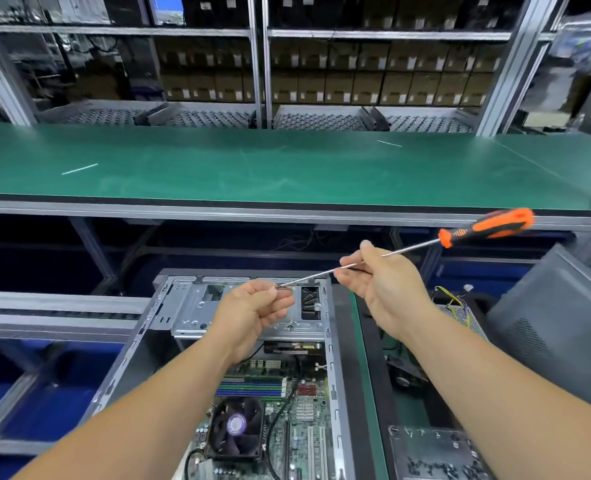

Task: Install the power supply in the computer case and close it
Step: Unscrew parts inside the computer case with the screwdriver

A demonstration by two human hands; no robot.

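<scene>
An open computer case (335,344) lies flat below me, its motherboard (308,427) and CPU fan (236,427) exposed. My right hand (380,289) pinches the long metal shaft of an orange-and-black screwdriver (488,225), whose handle points up and to the right. My left hand (252,311) holds its fingertips at the screwdriver's tip, pinching something small there that I cannot make out. Both hands hover above the case's silver drive cage (197,310). A power supply (460,317) with yellow and black wires lies to the right of the case.
A grey side panel (557,327) leans at the right. A metal part (432,452) lies at the bottom right on the green mat. A long green workbench (287,164) runs across behind, with shelving of boxes beyond. A roller conveyor (45,317) runs at the left.
</scene>
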